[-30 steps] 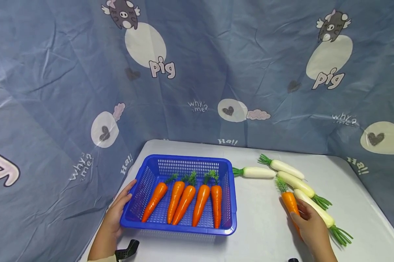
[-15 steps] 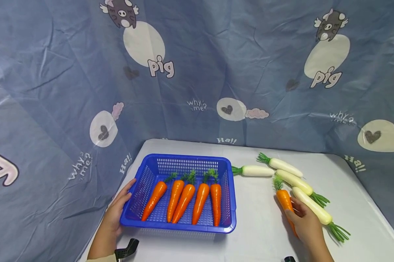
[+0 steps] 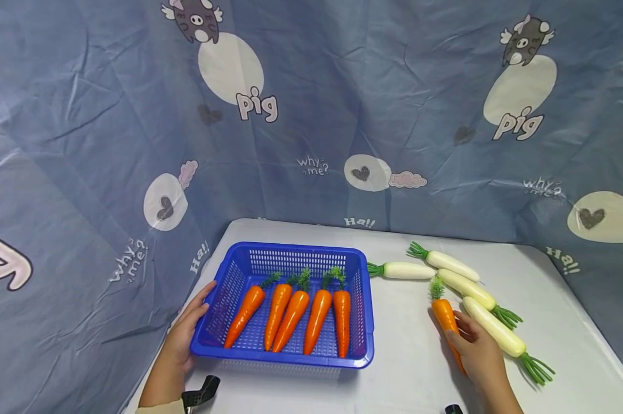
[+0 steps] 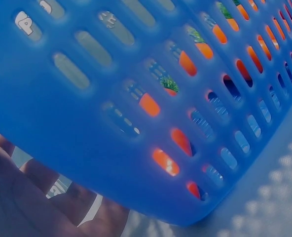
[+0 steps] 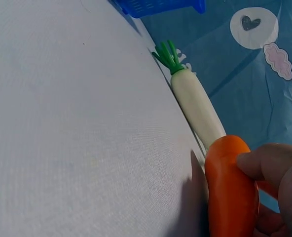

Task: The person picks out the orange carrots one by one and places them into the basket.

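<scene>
In the head view my right hand (image 3: 479,353) pinches an orange carrot (image 3: 445,319) between thumb and fingers, its green leafy top pointing away. The right wrist view shows the thumb (image 5: 257,163) pressed on the carrot (image 5: 230,192) and a shadow beside it on the table. My left hand (image 3: 182,333) touches the left side of a blue perforated basket (image 3: 283,361), fingers stretched along its outer wall. Several carrots (image 3: 293,322) lie inside the basket, leafy ends toward the back. From the left wrist, the basket wall (image 4: 87,138) hides most of them.
Several white radishes with green stalks lie right of the basket: one radish (image 3: 408,271) near its rim, another radish (image 3: 453,265) behind, and a radish (image 3: 493,326) beside my right hand. Blue printed cloth (image 3: 311,115) hangs behind the white table (image 3: 394,356).
My right hand has shifted a little to the left with the carrot, away from the radishes. The left hand and the basket keep their places.
</scene>
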`<action>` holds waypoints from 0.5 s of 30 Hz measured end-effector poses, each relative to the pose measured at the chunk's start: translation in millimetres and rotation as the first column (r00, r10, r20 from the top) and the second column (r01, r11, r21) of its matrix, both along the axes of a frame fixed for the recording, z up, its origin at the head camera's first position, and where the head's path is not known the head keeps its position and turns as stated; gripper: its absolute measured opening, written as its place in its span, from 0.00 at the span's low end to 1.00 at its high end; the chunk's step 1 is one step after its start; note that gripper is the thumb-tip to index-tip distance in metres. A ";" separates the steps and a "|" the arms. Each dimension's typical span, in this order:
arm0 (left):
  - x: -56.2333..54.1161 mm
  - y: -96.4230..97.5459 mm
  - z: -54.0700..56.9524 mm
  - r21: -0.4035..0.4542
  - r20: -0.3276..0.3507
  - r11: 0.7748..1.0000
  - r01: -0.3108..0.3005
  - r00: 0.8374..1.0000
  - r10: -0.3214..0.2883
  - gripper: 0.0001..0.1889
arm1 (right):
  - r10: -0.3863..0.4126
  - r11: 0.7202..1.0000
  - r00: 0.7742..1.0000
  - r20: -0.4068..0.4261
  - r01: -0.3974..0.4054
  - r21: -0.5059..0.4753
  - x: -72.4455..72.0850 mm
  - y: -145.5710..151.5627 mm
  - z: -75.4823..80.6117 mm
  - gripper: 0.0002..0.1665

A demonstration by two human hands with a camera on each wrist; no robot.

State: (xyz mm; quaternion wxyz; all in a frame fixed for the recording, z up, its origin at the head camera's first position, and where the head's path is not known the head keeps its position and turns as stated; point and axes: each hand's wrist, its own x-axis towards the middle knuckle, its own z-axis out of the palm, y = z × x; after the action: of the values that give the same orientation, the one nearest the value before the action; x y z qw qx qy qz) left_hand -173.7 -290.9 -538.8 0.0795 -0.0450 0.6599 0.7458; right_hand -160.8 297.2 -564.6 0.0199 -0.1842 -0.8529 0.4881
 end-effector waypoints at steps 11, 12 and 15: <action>0.6 -0.7 -0.6 0.008 0.009 1.000 0.004 1.000 -0.004 0.29 | -0.003 0.999 1.000 0.015 0.004 -0.045 -3.2 -3.3 -0.2 0.37; 0.5 -0.8 -0.7 0.009 0.008 1.000 0.005 1.000 -0.005 0.29 | -0.001 0.999 1.000 0.015 0.002 -0.048 -3.3 -4.0 -0.4 0.37; 0.0 -1.0 -0.8 0.004 0.006 1.000 0.010 1.000 -0.010 0.29 | 0.003 0.999 1.000 0.012 -0.002 -0.045 -3.4 -6.2 -0.6 0.37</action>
State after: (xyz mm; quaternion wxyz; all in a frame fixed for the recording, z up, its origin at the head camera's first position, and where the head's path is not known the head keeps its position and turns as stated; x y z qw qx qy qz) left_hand -173.7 -291.9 -539.6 0.0854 -0.0435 0.6583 0.7466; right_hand -164.2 291.0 -565.2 0.0100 -0.1866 -0.8419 0.5062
